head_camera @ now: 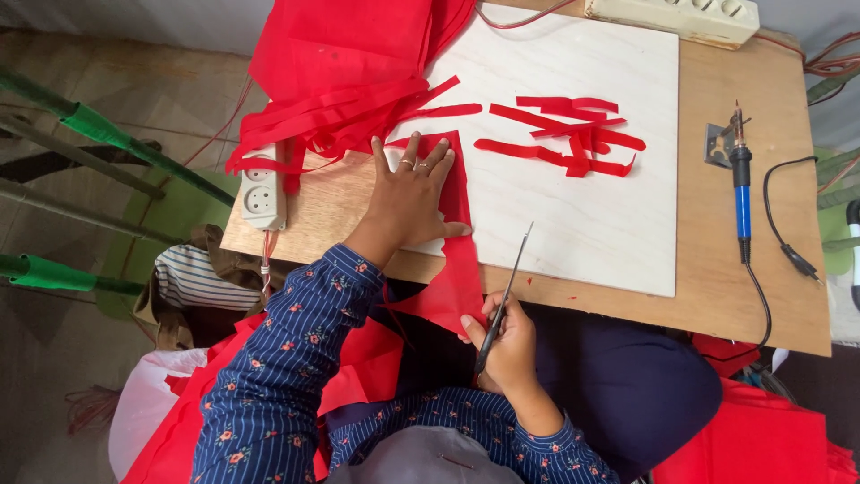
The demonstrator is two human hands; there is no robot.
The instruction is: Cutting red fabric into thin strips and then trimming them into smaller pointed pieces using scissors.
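Note:
My left hand lies flat, fingers spread, on a piece of red fabric at the near edge of a white board. The fabric hangs over the table's front edge toward my lap. My right hand is below the table edge, closed around the handles of a pair of scissors whose thin blades point up and away over the board, and it also touches the hanging fabric. Several cut red strips lie further out on the board.
A heap of red fabric covers the table's far left corner. A white socket strip hangs at the left edge, another lies at the back. A blue-handled soldering iron rests on the wooden table to the right. Green poles stand left.

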